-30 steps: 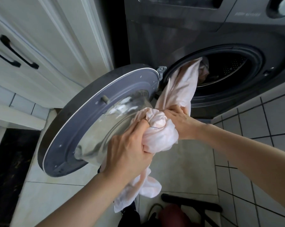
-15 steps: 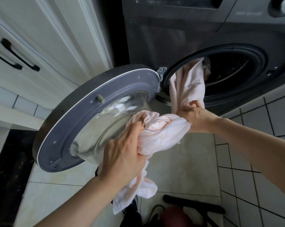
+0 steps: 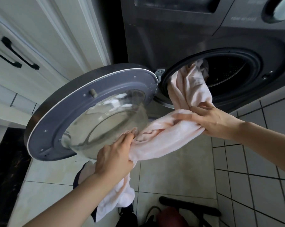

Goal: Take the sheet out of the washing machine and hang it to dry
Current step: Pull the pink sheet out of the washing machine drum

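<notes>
Change: left hand (image 3: 114, 159) and right hand (image 3: 209, 120) have drawn apart since a second ago; more sheet (image 3: 164, 140) spans between them.
Room: glass bowl (image 3: 105, 122) of the open door (image 3: 69, 112) sits just beside my left hand; bare floor tiles (image 3: 174, 174) lie under the span.
Sheet: pale pink, rope-twisted, trailing from the washing machine (image 3: 163, 38) mouth over its lower left rim.
Hands: left hand grips one bunch, right hand another nearer the mouth.
Hidden: rest lost in the dark drum (image 3: 231, 69); tail partly behind my left forearm (image 3: 69, 205).
</notes>
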Available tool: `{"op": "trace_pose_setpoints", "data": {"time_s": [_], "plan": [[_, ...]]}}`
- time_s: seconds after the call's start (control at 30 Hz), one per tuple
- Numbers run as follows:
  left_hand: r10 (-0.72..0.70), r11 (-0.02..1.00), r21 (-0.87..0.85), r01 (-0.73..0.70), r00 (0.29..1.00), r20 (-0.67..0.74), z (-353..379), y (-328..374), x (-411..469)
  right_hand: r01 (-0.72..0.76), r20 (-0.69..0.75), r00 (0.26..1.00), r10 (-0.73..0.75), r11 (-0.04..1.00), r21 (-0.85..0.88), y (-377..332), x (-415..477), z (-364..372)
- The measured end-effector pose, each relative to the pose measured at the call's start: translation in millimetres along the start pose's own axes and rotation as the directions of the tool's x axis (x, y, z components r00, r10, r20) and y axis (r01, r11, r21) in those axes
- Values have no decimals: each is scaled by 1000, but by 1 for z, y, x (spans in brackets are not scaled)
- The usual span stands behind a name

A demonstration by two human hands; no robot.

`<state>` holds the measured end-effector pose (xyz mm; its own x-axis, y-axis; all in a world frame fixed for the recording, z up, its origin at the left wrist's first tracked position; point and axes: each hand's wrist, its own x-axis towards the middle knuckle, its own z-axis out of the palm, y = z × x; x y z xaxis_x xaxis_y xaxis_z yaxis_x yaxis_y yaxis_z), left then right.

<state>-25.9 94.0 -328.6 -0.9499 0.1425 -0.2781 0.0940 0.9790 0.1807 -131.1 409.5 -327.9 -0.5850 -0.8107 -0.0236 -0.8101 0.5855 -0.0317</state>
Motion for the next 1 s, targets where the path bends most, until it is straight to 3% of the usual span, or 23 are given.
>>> {"op": "trace_pose_setpoints", "data": {"time_s": [0.07, 0.17, 0.27, 0.37, 0.4, 0.53, 0.63, 0.77, 1.0], "plan": [[-52, 997, 58, 48, 996, 77, 2, 2, 2, 108, -17, 994, -109, 992, -59, -13, 0, -16], [-86, 996, 50, 80, 989, 117, 5, -2, 3, 186, 85, 981, -176, 974, -128, -27, -5, -13], [-85, 996, 5, 85, 986, 141, 5, -8, 4, 167, 263, 959, -109, 964, -207, -34, -6, -1], [-21, 999, 36, 17, 992, 121, 4, -4, 5, 132, 532, 846, -26, 978, -163, -49, 7, -1], [-14, 999, 44, 9, 993, 114, 4, -2, 6, 108, 550, 835, -15, 984, -138, -56, 13, -3], [-83, 996, 25, 81, 988, 130, 3, -3, 11, -91, 480, 869, 117, 993, -76, -65, 29, -4], [-96, 995, -23, 100, 987, 130, 7, -13, 10, -209, 335, 919, 208, 977, -34, -67, 30, -2], [-71, 997, -22, 75, 986, 152, 9, -25, 7, -390, 338, 874, 348, 918, 64, -69, 29, -10], [77, 994, -90, -63, 984, 160, -3, -27, -4, -357, 174, 916, 362, 932, -59, -74, 32, -18]]}}
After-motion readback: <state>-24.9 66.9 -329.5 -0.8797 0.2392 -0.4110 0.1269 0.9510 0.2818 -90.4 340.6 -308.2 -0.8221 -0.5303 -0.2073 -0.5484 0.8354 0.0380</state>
